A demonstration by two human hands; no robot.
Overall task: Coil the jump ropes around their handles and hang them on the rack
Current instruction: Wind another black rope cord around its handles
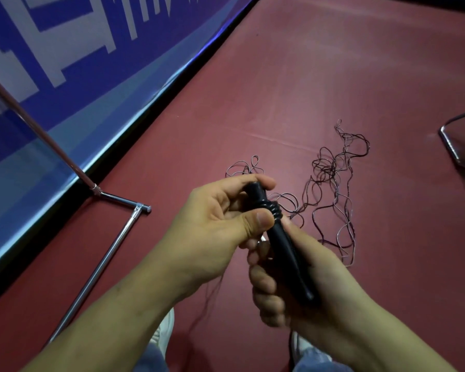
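Head view. Much of the black handle [282,237] is covered. The left hand [220,221] curls over its far end, with the thumb pressed just below a ribbed collar. The right hand [301,275] wraps round the near part, so only a strip of the shaft and its blunt near tip show. It cannot be told whether this is one handle or two held together. The point where the cord [330,183] joins the handle is hidden behind the fingers.

The handle is matt black and slim, and it tilts from upper left to lower right, held above the floor [333,76] in front of the person. The cord is very thin and dark with a reddish-purple sheen. It lies on the red floor just beyond the hands in loose, tangled loops, none of them wound on the handle. One faint strand drops below the left wrist.

On the left, only the chrome foot bars and one slanted pole of the rack [110,251] are visible, and the rest is cut off by the picture edge. The rack stands beside a blue banner [65,63] with white lettering that is too cropped to read. A bent metal tube [450,146] is cut off at the right edge, and what it belongs to is unclear. Two white shoes [164,336] show between the forearms, mostly hidden.
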